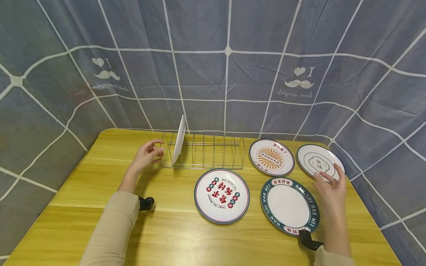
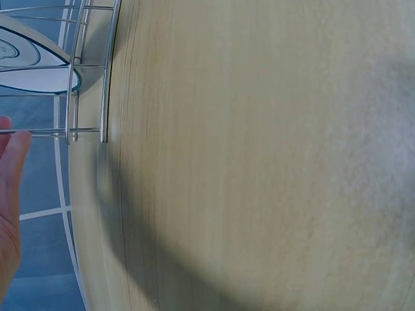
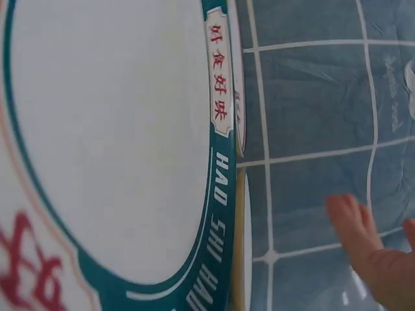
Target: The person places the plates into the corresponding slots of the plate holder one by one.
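Note:
My left hand (image 1: 148, 153) is at the left end of a wire dish rack (image 1: 213, 167), its curled fingers at the end wire. In the left wrist view, the fingertips (image 2: 19, 139) pinch that wire. One white plate (image 1: 179, 139) stands on edge in the rack near this hand. My right hand (image 1: 331, 184) hovers over the near right edge of a white plate with a green cloud emblem (image 1: 327, 157). Thumb and fingers are spread apart with nothing between them. Just left of the right forearm lies a green-rimmed plate (image 1: 288, 205).
A plate with an orange ray pattern (image 1: 271, 157) lies right of the rack. In front of the rack is a plate with red lettering (image 1: 222, 195). All are on a wooden table (image 1: 176, 236). A grey-blue checked curtain (image 1: 199, 74) hangs behind.

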